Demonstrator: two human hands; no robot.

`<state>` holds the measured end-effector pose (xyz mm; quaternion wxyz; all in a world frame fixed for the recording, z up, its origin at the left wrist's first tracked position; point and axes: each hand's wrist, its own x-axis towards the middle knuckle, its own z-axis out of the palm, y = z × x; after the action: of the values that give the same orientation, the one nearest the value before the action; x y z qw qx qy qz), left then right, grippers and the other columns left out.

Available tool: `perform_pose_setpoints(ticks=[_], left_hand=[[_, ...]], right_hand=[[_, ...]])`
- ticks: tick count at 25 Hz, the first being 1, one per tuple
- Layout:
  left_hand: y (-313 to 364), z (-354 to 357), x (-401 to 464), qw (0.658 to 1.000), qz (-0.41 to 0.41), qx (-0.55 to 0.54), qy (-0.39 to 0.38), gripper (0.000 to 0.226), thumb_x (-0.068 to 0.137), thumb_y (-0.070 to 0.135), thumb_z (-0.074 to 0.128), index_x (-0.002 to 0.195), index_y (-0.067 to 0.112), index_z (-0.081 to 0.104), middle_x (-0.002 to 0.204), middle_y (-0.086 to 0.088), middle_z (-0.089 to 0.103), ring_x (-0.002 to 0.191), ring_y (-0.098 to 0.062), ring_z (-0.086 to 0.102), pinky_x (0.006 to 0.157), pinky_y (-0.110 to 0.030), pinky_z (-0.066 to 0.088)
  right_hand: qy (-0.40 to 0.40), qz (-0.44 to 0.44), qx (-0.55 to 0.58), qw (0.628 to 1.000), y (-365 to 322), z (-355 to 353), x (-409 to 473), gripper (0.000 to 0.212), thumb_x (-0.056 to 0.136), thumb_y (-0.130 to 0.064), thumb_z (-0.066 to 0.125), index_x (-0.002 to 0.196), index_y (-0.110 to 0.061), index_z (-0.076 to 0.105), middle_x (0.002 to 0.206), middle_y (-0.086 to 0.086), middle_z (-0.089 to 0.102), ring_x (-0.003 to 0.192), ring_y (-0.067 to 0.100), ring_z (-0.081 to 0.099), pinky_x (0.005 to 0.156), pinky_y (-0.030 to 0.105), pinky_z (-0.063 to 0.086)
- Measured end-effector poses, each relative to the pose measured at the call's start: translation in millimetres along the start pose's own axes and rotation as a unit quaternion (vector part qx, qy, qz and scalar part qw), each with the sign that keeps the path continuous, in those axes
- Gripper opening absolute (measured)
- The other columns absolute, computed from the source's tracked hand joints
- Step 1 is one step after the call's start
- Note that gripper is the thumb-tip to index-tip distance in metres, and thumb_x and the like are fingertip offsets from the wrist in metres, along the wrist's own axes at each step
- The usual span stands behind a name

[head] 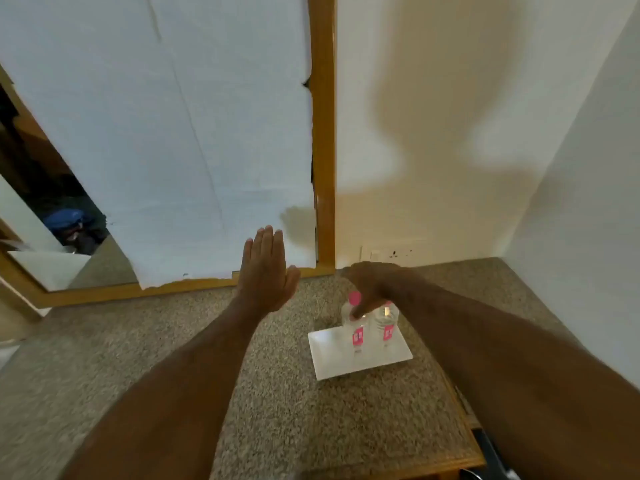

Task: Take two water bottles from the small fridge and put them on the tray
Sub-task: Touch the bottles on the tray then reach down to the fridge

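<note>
Speckled stone topped the desk (284, 410) below a wood-framed mirror (323, 133). Two water bottles (354, 327) stood upright, side by side, on the white tray (332, 365). The right hand (372, 289) curled its fingers (356, 311) around the left bottle's neck; the left hand (266, 275) hovered flat, fingers spread, empty.

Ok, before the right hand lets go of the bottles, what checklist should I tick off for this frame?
1. Both water bottles upright on the white tray: ok.
2. Bottle bases fully inside the tray edge: ok.
3. Tray flat on the speckled countertop, away from its front edge: ok.
4. Right hand on the bottle tops; grip firmness: cannot tell.
5. Left hand open, empty, off the tray: ok.
6. Fridge door closed: cannot tell, not in view.
</note>
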<state>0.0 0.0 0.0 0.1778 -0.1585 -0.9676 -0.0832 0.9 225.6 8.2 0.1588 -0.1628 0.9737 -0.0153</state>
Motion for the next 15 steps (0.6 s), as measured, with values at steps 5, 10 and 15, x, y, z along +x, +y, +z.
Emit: perform_pose_setpoints(ticks=[5,10,15], left_hand=[[-6,46,-33,0.998,-0.015,-0.010,-0.056,0.069,0.083,0.035,0.038,0.138,-0.006,0.034,0.144,-0.030,0.040,0.138,-0.043,0.034,0.114,-0.056,0.028],[-16,54,-48,0.997,-0.020,-0.026,-0.066,0.068,0.083,0.034,0.035,0.136,-0.007,0.035,0.141,-0.031,0.042,0.135,-0.043,0.037,0.114,-0.056,0.030],[-12,43,-56,0.998,-0.003,-0.033,-0.061,0.065,0.084,0.033,0.035,0.135,-0.007,0.035,0.141,-0.032,0.041,0.135,-0.044,0.036,0.114,-0.056,0.030]], right_hand=[[-0.075,-0.013,-0.119,0.990,-14,39,15,0.084,0.073,-0.019,0.080,0.144,-0.016,0.033,0.150,0.012,0.038,0.136,0.031,0.036,0.111,0.047,0.028],[-0.041,-0.016,-0.136,0.990,-18,28,13,0.066,0.069,-0.009,0.082,0.128,-0.016,0.054,0.130,0.011,0.057,0.118,0.031,0.053,0.094,0.042,0.046],[-0.012,0.013,-0.027,0.999,-21,-13,-20,0.064,0.060,-0.017,0.086,0.116,-0.020,0.057,0.115,0.004,0.059,0.102,0.024,0.055,0.085,0.039,0.050]])
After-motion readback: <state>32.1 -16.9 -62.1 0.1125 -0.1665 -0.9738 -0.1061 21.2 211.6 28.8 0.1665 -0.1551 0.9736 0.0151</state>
